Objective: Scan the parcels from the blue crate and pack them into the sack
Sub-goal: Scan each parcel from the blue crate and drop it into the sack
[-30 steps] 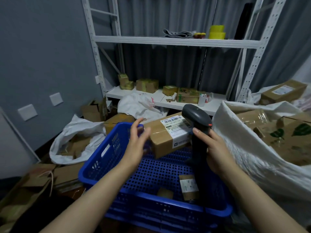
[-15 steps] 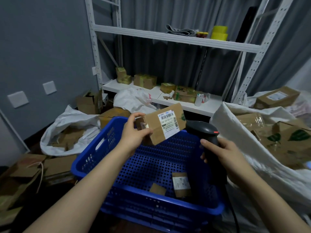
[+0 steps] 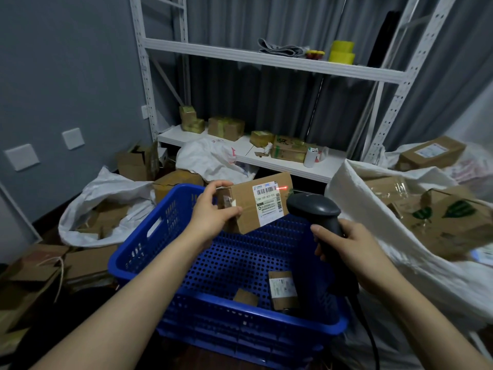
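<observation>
Left hand [image 3: 213,217] fingers pinch the cardboard parcel [image 3: 245,209] by its left end, and right hand [image 3: 349,244] fingers are wrapped round the black barcode scanner [image 3: 314,209]. The parcel hangs over the blue crate [image 3: 149,252]'s far side, long axis running 8 to 2 o'clock, label facing the camera. There's a white sack [image 3: 373,236] at 3 o'clock and a white rack [image 3: 266,60] at 12. The scanner cable's cut off at the bottom.

scanner [image 3: 314,209] handle half hidden, sack [image 3: 354,206] cropped at right

Crate [image 3: 128,263] sits centre with two small parcels [image 3: 282,289] in its near-right corner, larger parcel [image 3: 248,212] above its far side, scanner [image 3: 314,212] just right of that, sack [image 3: 354,217] right of crate, shelving [image 3: 293,169] behind.
</observation>
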